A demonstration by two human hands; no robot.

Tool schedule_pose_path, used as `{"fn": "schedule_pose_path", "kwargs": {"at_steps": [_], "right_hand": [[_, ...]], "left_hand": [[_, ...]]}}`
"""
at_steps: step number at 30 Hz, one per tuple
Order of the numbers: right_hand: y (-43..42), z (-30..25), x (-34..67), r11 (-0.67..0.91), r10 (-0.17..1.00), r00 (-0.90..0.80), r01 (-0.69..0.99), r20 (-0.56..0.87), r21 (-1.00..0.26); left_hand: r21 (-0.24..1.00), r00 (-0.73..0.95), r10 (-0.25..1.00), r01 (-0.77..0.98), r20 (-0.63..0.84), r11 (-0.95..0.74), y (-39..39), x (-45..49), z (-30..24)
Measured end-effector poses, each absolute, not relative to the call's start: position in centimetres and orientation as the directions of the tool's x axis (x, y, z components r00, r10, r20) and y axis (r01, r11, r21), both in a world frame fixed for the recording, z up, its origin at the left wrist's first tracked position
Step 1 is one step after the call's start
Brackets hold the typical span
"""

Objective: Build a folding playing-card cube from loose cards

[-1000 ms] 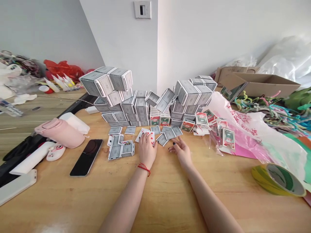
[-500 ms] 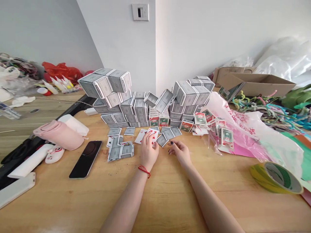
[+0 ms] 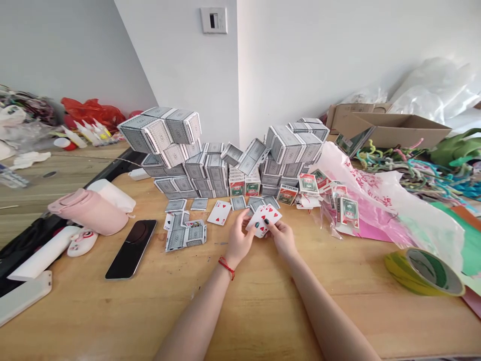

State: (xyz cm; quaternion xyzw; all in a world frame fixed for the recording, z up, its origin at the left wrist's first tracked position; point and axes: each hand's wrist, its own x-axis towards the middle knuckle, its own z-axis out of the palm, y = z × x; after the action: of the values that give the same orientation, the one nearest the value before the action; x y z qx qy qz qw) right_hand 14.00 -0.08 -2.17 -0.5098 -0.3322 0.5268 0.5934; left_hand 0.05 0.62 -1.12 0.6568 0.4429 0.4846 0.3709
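My left hand [image 3: 239, 242] and my right hand [image 3: 281, 237] meet above the wooden table, both holding a small fan of red-heart playing cards [image 3: 264, 220]. One more heart card [image 3: 219, 212] lies face up to the left of my left hand. Just beyond my hands, grey-backed cards lie flat, and a folded group of cards [image 3: 184, 235] sits further left. Behind them rises a wall of stacked grey card boxes [image 3: 206, 170], topped by a large block [image 3: 160, 131] at left and another [image 3: 291, 145] at right.
Wrapped card packs [image 3: 346, 211] lie on a pink-and-white plastic bag [image 3: 376, 200] at right. A black phone [image 3: 131, 248] and a pink bottle [image 3: 90, 213] are at left. A tape roll [image 3: 424, 272] sits at right, with a cardboard box [image 3: 391, 131] behind.
The heart cards have risen off the table into both hands, which have come together and shifted right. One heart card stays on the table, now uncovered.
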Motion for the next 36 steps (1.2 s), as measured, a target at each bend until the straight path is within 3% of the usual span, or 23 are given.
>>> {"fn": "schedule_pose_path", "kwargs": {"at_steps": [7,15,24,27,32,36], "right_hand": [[-0.1,-2.2,14.0,-0.049,0.959,0.249,-0.332,-0.138,-0.942],[0.1,-2.1,14.1,-0.04,0.936,0.314,-0.357,-0.16,-0.933],[0.3,-2.2,14.7,0.017,0.927,0.341,-0.458,-0.158,-0.889],[0.3,-2.0,14.8,0.015,0.916,0.356,-0.484,-0.182,-0.875],[0.4,-2.1,14.8,0.018,0.921,0.356,-0.45,-0.16,-0.893],[0.3,-2.2,14.6,-0.02,0.923,0.351,-0.359,-0.155,-0.933]], "left_hand": [[0.981,0.123,0.981,0.107,0.15,-0.164,1.5,-0.2,-2.3],[0.984,0.007,0.99,0.103,0.144,-0.144,2.0,-0.4,-2.0],[0.992,0.056,0.992,0.05,0.113,-0.116,1.8,-0.7,-2.0],[0.976,-0.077,0.98,0.137,0.182,-0.17,1.9,-1.4,-1.7],[0.859,-0.419,0.826,0.491,0.377,-0.143,2.6,-3.7,-1.2],[0.733,-0.429,0.756,0.674,0.495,-0.097,2.9,-4.5,-1.1]]}}
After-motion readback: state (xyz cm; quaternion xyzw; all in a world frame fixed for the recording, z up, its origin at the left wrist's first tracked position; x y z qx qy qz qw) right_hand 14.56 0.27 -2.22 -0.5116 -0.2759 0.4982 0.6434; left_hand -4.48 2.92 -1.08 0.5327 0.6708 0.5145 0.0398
